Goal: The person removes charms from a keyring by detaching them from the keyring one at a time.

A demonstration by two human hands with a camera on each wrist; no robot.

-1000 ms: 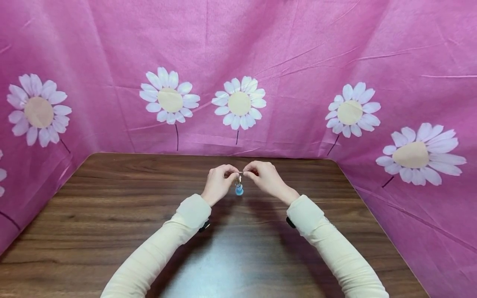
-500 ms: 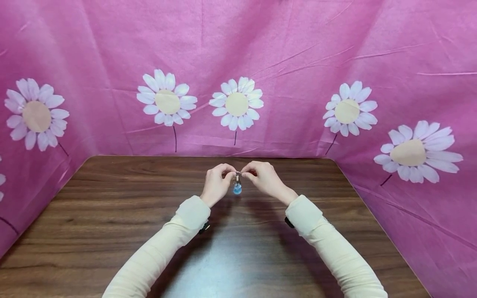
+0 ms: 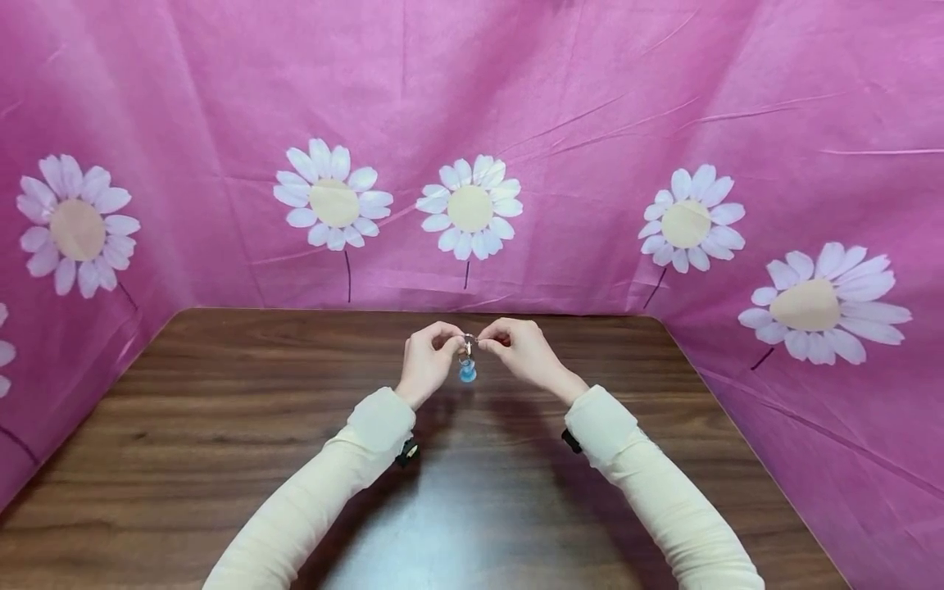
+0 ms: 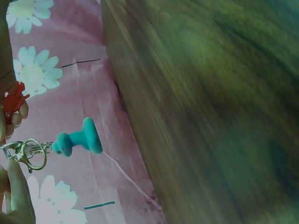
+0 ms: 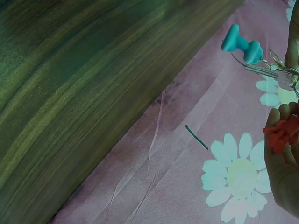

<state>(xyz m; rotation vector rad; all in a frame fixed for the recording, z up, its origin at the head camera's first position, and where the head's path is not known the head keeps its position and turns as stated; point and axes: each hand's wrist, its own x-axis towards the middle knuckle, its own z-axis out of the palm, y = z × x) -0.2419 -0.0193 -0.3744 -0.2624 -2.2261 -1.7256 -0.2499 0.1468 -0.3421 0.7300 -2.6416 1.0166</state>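
In the head view, both hands meet above the far half of the table, with a metal key ring [image 3: 469, 338] between their fingertips. My left hand [image 3: 428, 360] pinches the ring from the left side. From it hang a gold clasp [image 4: 36, 154], a silver key [image 5: 264, 70] and a blue-green charm [image 4: 77, 140] shaped like a push pin. My right hand [image 3: 527, 352] has its thumb and index finger at the ring's right side. A small red plastic figure [image 5: 282, 133] is held in its curled fingers, partly hidden; I cannot tell whether it is joined to the ring.
A brown wood-grain table [image 3: 221, 426] lies beneath the hands. Behind it and along both sides hangs a pink cloth [image 3: 575, 98] printed with white daisies. Dark wrist devices [image 3: 407, 452] show below the pale sleeves [image 3: 310, 508].
The gap between the two hands' fingertips has widened slightly, and more of the ring shows between them. The dangling blue charm has shifted a little left and up.
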